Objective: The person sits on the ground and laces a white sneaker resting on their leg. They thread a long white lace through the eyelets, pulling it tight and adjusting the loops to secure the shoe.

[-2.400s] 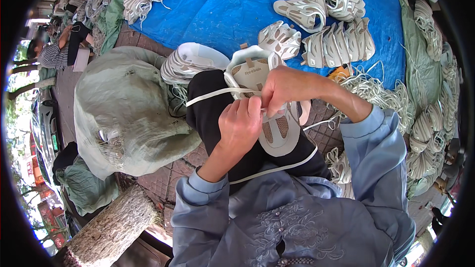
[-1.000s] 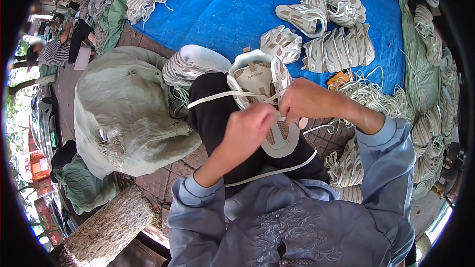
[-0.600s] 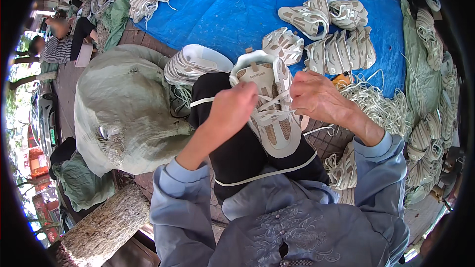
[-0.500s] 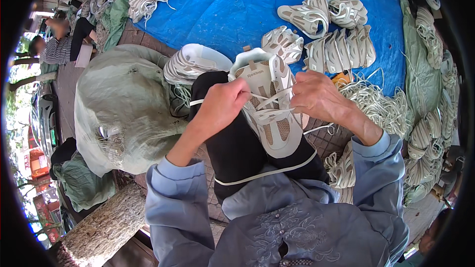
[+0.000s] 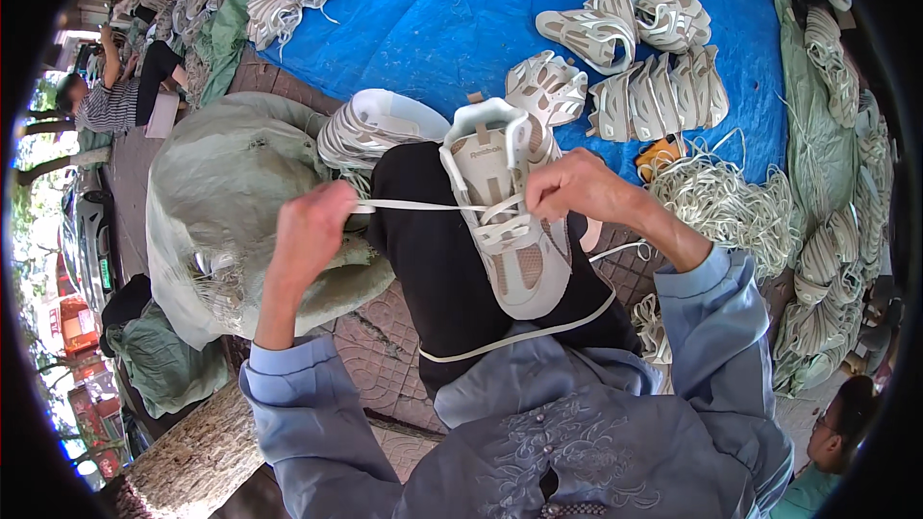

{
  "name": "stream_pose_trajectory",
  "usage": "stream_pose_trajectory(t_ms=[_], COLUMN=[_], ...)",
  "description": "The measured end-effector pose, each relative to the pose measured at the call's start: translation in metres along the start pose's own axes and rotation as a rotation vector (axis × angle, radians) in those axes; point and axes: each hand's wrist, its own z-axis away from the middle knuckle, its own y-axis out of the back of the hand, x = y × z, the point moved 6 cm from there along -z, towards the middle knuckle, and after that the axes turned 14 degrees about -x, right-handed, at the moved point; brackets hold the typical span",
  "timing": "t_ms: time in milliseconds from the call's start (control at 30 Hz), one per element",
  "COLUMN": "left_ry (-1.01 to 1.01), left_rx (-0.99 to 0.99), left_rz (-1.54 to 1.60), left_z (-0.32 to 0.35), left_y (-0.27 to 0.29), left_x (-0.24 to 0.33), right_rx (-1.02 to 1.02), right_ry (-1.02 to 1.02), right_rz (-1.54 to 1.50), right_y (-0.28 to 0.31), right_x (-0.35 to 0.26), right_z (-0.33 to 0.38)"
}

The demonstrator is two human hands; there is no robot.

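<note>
A white and beige shoe upper [image 5: 524, 274] lies across my black-trousered thighs, its toe pointing at me and its tongue at the far end. Crossed white laces run over its front. My left hand [image 5: 315, 226], closed in a fist, holds one end of a flat white shoelace [image 5: 418, 205]. That lace is stretched taut and level from the upper's eyelets out to the left. My right hand [image 5: 582, 187] is pinched shut at the upper's right eyelet edge, on the lace there. Its fingertips partly hide the lace and eyelets.
Stacked shoe uppers [image 5: 659, 96] lie on a blue tarp [image 5: 433, 29] ahead. A heap of white laces [image 5: 731, 216] sits at right beside a yellow-orange object [image 5: 659, 156]. Left stands a large pale sack [image 5: 231, 192], with more uppers [image 5: 380, 125] beside it. People sit far left and at right.
My left hand has moved well out to the left, drawing the lace out straight. My right hand has shifted slightly left and down, and the crossed laces lie flatter on the upper.
</note>
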Motion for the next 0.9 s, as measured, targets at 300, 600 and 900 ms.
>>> stream_pose_trajectory(t_ms=[300, 600, 900], left_ry=[0.337, -0.155, -0.490], left_rx=[-0.398, 0.193, -0.015], left_rz=[0.876, -0.592, -0.322], left_z=[0.038, -0.006, -0.047], left_y=[0.007, 0.006, -0.071], left_x=[-0.026, 0.054, 0.112], right_rx=[0.263, 0.549, 0.461], right_ry=[-0.022, -0.154, -0.164], right_rz=[-0.310, 0.867, -0.190], right_y=[0.008, 0.016, 0.048], right_x=[0.055, 0.048, 0.090], right_z=[0.013, 0.020, 0.035])
